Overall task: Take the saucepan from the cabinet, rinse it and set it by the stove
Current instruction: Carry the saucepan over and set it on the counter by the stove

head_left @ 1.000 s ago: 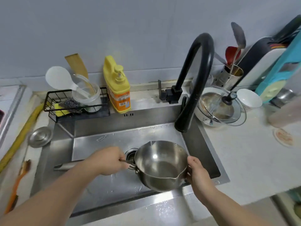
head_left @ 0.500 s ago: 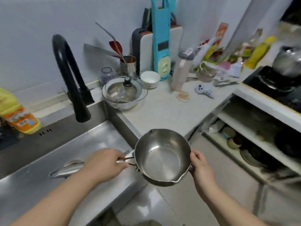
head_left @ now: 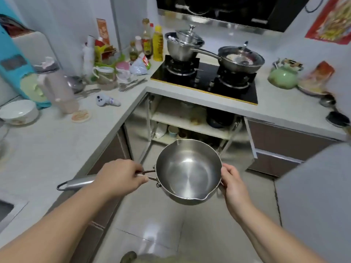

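My left hand (head_left: 118, 177) is clamped on the handle of the saucepan (head_left: 188, 168); my right hand (head_left: 232, 184) grips the opposite rim. The saucepan hangs level over the floor, in front of the open cabinet (head_left: 190, 120) and below the stove (head_left: 207, 80). It looks empty, so I judge the rinse done. Remaining: set it on the counter (head_left: 281, 105) by the stove.
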